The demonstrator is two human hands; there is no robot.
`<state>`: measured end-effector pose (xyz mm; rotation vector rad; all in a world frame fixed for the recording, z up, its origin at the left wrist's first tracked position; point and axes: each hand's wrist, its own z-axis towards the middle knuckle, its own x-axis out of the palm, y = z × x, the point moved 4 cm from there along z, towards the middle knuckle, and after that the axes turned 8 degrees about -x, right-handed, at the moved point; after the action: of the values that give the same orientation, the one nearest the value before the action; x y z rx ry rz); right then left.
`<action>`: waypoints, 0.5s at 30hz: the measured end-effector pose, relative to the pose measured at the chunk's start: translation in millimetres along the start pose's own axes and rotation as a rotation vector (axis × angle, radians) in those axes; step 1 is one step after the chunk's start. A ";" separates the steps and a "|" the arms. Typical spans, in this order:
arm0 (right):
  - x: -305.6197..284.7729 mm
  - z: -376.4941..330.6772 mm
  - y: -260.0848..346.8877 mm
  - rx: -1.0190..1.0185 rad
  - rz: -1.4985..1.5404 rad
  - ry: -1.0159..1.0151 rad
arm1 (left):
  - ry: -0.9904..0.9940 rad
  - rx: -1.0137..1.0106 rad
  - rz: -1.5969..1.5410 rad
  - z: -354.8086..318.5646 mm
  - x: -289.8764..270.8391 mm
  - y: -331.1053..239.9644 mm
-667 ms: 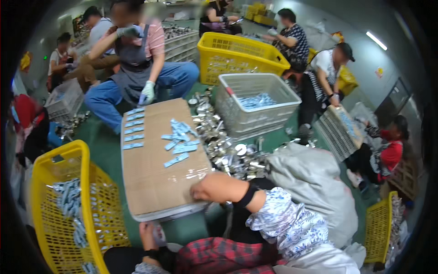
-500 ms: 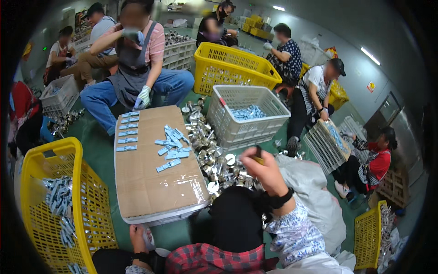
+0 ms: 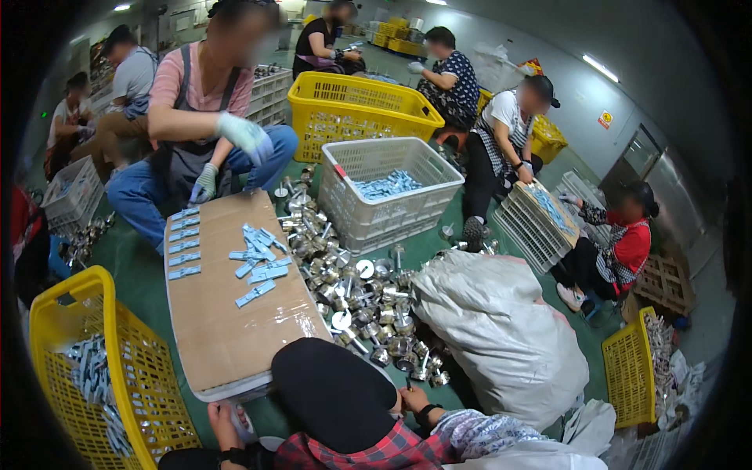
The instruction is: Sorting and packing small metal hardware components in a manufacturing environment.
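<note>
My left hand (image 3: 225, 425) is low by the near left corner of the cardboard-topped board (image 3: 227, 329). Its fingers are curled beside a pale rounded thing, and I cannot make out whether they grip it. Beyond my black-clad knee (image 3: 337, 384), my right hand (image 3: 413, 401) is closed, with a small dark tip sticking up from it. The knee hides part of that hand. On the board lie a loose pile of light blue clip-like pieces (image 3: 262, 254) and a column of the same pieces (image 3: 184, 244) along the left edge.
Shiny metal parts with stems (image 3: 368, 298) cover the floor right of the board. A white sack (image 3: 501, 337), a grey crate (image 3: 392, 204) and yellow baskets (image 3: 149, 368) stand around. Across the board sits a person in gloves (image 3: 243, 137); several others work farther back.
My right hand has dropped from above the metal parts to beside my knee. The view has shifted. The person opposite has lowered a gloved hand from the face toward the board.
</note>
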<state>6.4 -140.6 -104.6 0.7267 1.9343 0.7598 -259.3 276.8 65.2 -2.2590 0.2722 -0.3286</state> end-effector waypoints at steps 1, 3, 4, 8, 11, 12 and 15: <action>-1.7 -6.5 29.3 -0.025 -0.158 0.004 | -0.014 -0.003 0.004 0.8 -5.1 2.0; -4.2 -8.9 28.5 0.033 -0.061 0.004 | -0.014 0.008 0.001 0.5 -4.2 1.7; -4.7 -10.4 27.0 0.086 0.034 0.007 | -0.017 0.005 0.002 0.1 -3.9 1.3; -5.7 -7.3 -11.1 0.073 -0.050 -0.026 | 0.018 -0.004 -0.004 -5.7 9.3 -5.1; -4.1 -12.2 -17.2 0.090 -0.033 -0.008 | 0.002 -0.002 -0.007 -4.0 2.2 -1.9; -4.0 -12.0 -17.9 0.089 -0.039 -0.006 | -0.001 0.000 -0.002 -2.9 1.3 -1.3; -2.9 -11.6 -17.3 0.178 -0.158 0.039 | -0.017 -0.016 -0.013 -2.9 2.0 -2.0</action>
<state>-5.9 -156.3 -111.4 0.6599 2.0854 0.5132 -258.2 275.5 68.9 -2.2790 0.2518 -0.3147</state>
